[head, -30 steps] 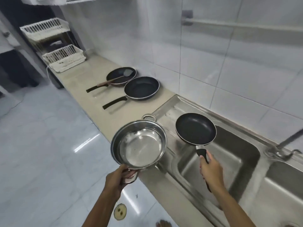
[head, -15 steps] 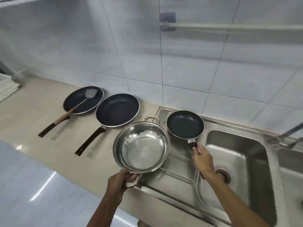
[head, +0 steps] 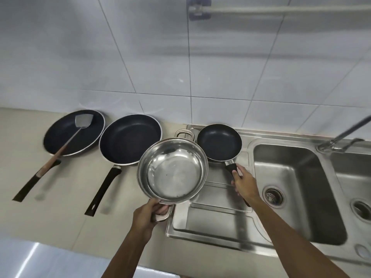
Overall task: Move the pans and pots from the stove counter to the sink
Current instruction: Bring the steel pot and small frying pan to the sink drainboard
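My left hand (head: 149, 214) grips the near handle of a shiny steel pot (head: 172, 170), held above the seam between counter and sink. My right hand (head: 244, 183) holds the black handle of a small black frying pan (head: 219, 142), which hovers over the steel drainboard (head: 210, 217). Two larger black pans stay on the beige counter: a middle pan (head: 129, 139) and a far-left pan (head: 66, 135) with a metal spatula (head: 80, 127) resting in it. The sink basin (head: 291, 189) lies to the right of my right hand.
A faucet (head: 341, 137) reaches in from the right above the basin. A second basin (head: 359, 189) sits at the far right edge. White tiled wall with a towel rail (head: 281, 11) rises behind the counter (head: 50, 207). Tiled floor shows at bottom left.
The view has swung to face the wall squarely. The pot and the small pan have stayed in my hands, with the pan now low over the drainboard.
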Action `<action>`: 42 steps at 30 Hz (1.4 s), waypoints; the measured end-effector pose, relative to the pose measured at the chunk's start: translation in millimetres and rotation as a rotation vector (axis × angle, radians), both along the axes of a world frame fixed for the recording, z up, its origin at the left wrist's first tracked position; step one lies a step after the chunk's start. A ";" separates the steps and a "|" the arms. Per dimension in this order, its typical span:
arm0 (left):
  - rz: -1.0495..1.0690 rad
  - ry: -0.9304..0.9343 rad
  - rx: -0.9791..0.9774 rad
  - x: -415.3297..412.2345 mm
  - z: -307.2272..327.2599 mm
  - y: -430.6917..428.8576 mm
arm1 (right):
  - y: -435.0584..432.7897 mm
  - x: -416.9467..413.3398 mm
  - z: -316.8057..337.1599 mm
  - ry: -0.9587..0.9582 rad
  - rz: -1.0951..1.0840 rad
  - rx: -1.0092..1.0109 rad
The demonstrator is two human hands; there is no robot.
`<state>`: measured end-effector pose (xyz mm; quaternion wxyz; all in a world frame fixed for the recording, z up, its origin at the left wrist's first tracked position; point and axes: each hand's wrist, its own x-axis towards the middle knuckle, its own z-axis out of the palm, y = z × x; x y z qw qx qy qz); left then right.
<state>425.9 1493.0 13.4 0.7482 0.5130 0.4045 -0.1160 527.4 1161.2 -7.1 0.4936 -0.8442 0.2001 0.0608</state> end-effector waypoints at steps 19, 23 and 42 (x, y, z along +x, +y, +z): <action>0.097 0.014 -0.025 8.1 4.2 -5.5 | -34.8 27.5 5.7 0.084 0.143 -0.133; 0.131 0.011 -0.017 3.8 12.4 -11.0 | -44.0 25.8 7.1 0.104 0.176 -0.157; 0.280 0.024 0.025 -59.8 42.4 -94.1 | -98.3 -13.6 19.4 0.069 0.355 -0.204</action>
